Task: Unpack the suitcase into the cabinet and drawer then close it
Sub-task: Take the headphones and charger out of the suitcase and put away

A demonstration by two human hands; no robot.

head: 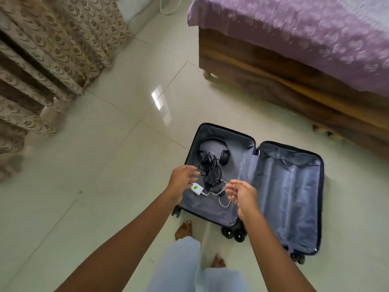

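Two hands, left hand (182, 180) and right hand (242, 197), hover over the open suitcase (292, 199), fingers (192, 173) loosely apart; neither plainly grips the charger (197, 189) or tangled cables (210, 167)

An open suitcase (291, 199) lies flat on the tiled floor (101, 165), its two grey-lined halves side by side. The left half holds black headphones (223, 158) at its far end, a tangle of black cables (210, 167) just nearer, then a white charger (196, 189) with a green sticker and a looped white cable (223, 204). The left hand (182, 178) hovers over the charger with its fingers spread. The right hand (242, 194) hangs beside the white cable with its fingers loosely bent; contact cannot be told. A bed (294, 39) with a purple cover stands far right, and a patterned curtain (52, 49) hangs far left.
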